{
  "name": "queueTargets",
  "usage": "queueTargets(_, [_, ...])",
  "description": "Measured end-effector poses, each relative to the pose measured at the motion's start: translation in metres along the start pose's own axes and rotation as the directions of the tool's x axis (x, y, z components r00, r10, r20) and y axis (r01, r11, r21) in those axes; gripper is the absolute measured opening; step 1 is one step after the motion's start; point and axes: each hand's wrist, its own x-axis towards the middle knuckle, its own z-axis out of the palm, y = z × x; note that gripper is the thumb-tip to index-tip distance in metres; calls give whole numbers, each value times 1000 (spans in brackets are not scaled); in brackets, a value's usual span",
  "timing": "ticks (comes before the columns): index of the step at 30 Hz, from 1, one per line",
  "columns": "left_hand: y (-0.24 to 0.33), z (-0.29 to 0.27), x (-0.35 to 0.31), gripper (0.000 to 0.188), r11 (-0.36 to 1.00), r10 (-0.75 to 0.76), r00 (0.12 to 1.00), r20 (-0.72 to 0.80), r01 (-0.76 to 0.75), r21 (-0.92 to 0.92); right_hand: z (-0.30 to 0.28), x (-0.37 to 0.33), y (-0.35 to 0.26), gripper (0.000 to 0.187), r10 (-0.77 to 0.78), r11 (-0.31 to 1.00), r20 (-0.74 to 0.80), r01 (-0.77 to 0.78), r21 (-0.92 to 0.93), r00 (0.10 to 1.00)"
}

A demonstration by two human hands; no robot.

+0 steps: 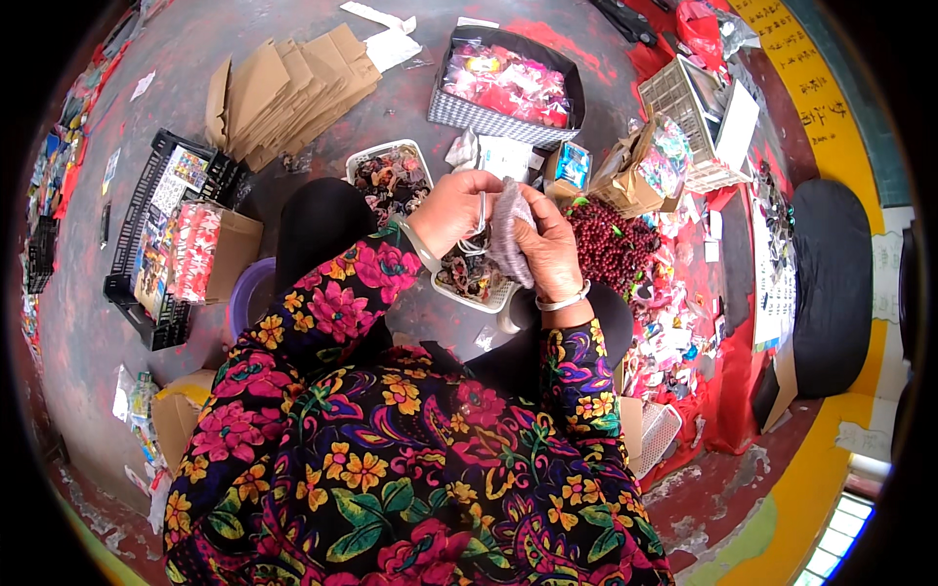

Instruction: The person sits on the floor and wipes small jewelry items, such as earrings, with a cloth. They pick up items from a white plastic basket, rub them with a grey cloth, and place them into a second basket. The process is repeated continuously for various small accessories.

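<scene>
In front of me a soft, ribbed greyish-purple cloth piece (509,232) hangs between my hands; its exact kind is unclear. My right hand (553,252) grips it along its right side, thumb pressed on the front. At its top edge my left hand (451,213) is closed in a pinch. White cord-like loops (477,240) hang by the left fingers; how they join the cloth is hidden. Just below is a white basket (471,298) of small dark, mixed-colour pieces. Another white basket (422,156) with hair-tie-like bands stands beyond my left hand.
A checked box (459,112) of pink packets stands ahead. Flattened cardboard (293,93) lies far left, near a black crate (132,234). A purple basin (250,303) is by my left knee. Dark red beaded strands (614,244), an open carton (625,181) and scattered packets crowd the right.
</scene>
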Motion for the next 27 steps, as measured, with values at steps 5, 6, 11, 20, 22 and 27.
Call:
queueTargets(5, [-5, 4, 2, 13, 979, 95, 995, 22, -98, 179, 1, 0, 3, 23, 30, 998, -108, -24, 57, 994])
queueTargets(6, [-6, 3, 3, 13, 950, 142, 989, 38, -147, 274, -1, 1, 6, 21, 46, 992, -132, -30, 121, 990])
queueTargets(11, [-17, 2, 4, 8, 874, 221, 971, 94, -240, 424, -4, 2, 8, 15, 102, 976, -239, -51, 210, 966])
queueTargets(20, [-3, 8, -3, 11, 978, 26, 996, 83, -42, 202, -6, 1, 9, 16, 161, 921, -225, -64, 385, 961])
queueTargets(22, [-7, 2, -4, 13, 999, -37, 995, 90, 36, 8, -8, 1, 6, 17, 228, 834, -89, -147, 532, 970])
queueTargets(27, [-6, -7, -5, 13, 963, -103, 990, 98, 124, -241, -15, 1, 12, 22, 182, 779, -42, -118, 616, 982])
